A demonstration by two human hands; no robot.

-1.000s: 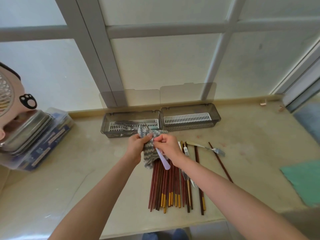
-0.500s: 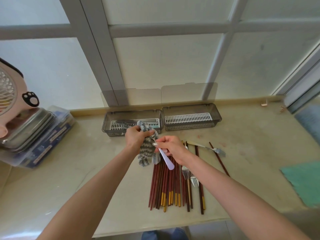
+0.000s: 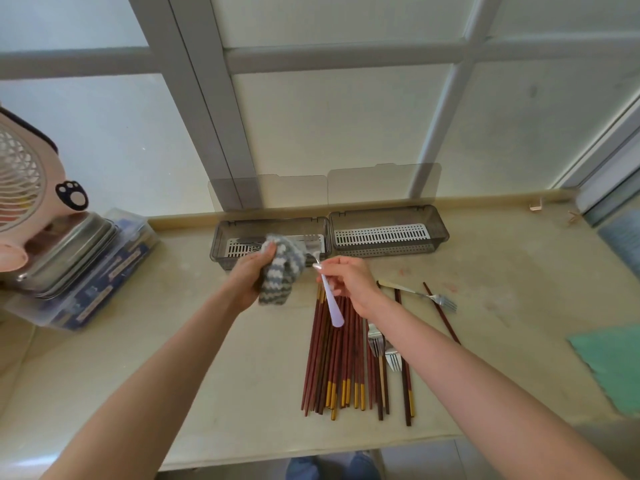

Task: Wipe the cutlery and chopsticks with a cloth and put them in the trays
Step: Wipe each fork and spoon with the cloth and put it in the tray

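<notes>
I've drawn the fork (image 3: 331,306) clear of the striped cloth (image 3: 280,273).
My left hand (image 3: 247,277) grips the cloth and my right hand (image 3: 349,282) pinches the fork; left tray (image 3: 221,239) next, I judge.

2 trays (image 3: 388,216), 1 striped cloth (image 3: 278,277), 1 green cloth (image 3: 614,363), 3 forks (image 3: 443,301) on the table (image 3: 207,358).

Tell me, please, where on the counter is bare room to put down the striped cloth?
Bare counter lies between the container stack and the chopsticks, and between the lone fork and the green cloth. The middle is crowded with chopsticks and forks; the left tray already holds cutlery.
</notes>
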